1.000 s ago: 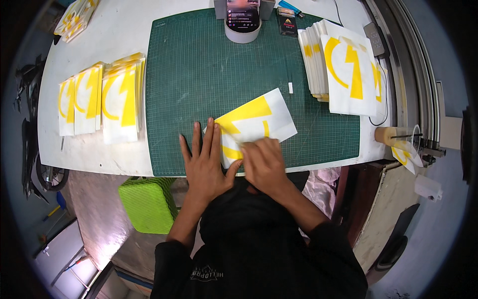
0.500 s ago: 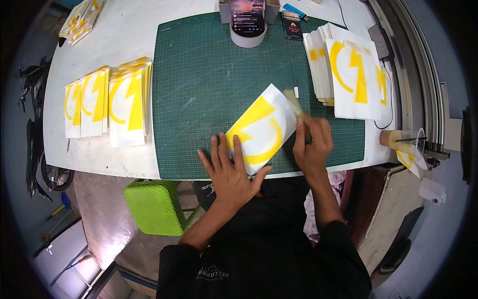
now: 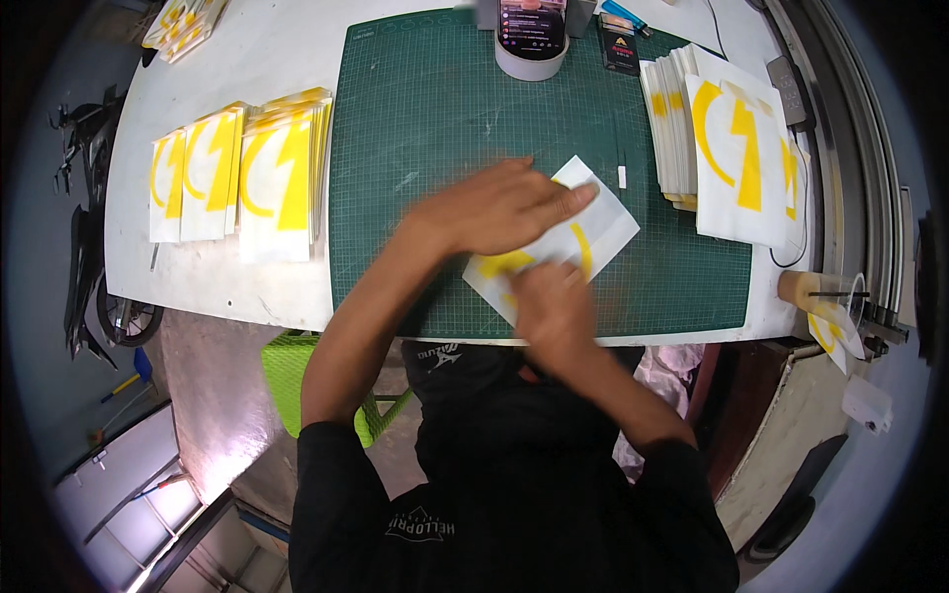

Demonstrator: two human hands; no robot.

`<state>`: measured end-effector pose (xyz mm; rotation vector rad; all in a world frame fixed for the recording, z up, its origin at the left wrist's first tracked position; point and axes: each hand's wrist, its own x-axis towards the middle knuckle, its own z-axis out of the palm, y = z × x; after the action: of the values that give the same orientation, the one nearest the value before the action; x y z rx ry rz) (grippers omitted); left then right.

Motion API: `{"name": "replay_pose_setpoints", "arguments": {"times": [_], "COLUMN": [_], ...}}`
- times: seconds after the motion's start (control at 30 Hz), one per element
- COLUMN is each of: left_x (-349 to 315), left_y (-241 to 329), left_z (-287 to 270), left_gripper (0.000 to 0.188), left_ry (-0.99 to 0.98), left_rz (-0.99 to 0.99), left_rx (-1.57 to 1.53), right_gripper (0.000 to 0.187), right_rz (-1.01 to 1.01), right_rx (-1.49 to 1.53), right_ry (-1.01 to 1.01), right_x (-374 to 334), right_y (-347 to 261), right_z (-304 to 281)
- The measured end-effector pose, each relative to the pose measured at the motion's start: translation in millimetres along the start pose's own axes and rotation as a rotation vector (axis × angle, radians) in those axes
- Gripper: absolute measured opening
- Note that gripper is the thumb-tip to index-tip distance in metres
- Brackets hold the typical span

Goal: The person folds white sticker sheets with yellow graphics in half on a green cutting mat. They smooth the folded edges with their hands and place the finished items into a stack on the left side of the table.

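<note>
A white sheet with yellow printed or cut shapes lies slanted on the green cutting mat. My left hand rests across its upper left part, fingers stretched out and thumb spread, holding nothing. Over the sheet's lower part is my right hand, blurred, its fingers curled in. Whatever it may hold is hidden beneath it. Both hands cover much of the yellow design.
Stacks of similar yellow-and-white sheets stand left and right. A phone rests on a white tape roll at the back, beside a dark small box. A small white piece lies on the mat. A cup hangs at the right edge.
My left hand has gone from the sheet's lower left up across its top. My right hand, which held a translucent yellowish piece at the right edge, has swung down and left over the sheet.
</note>
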<state>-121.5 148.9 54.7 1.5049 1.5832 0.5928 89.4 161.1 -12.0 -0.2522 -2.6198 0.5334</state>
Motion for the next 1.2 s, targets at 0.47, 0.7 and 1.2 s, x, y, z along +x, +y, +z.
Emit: {"name": "replay_pose_setpoints", "arguments": {"times": [0.47, 0.7, 1.2], "left_x": [-16.9, -50.1, -48.2], "left_y": [-25.0, -23.3, -36.8], "left_z": [46.7, 51.9, 54.7], "left_gripper": [0.042, 0.069, 0.076], "left_ry": [0.361, 0.565, 0.63], "left_rz": [0.237, 0.007, 0.058], "left_rx": [0.61, 0.699, 0.599], "right_gripper": [0.035, 0.044, 0.049], "right_rz": [-0.149, -0.047, -0.063], "right_rx": [0.066, -0.026, -0.038], "right_ry": [-0.109, -0.036, -0.018], "right_x": [-83.0, -82.2, -58.8], "right_y": [-19.3, 26.6, 25.0], "right_z": [-70.9, -77.5, -55.7]}}
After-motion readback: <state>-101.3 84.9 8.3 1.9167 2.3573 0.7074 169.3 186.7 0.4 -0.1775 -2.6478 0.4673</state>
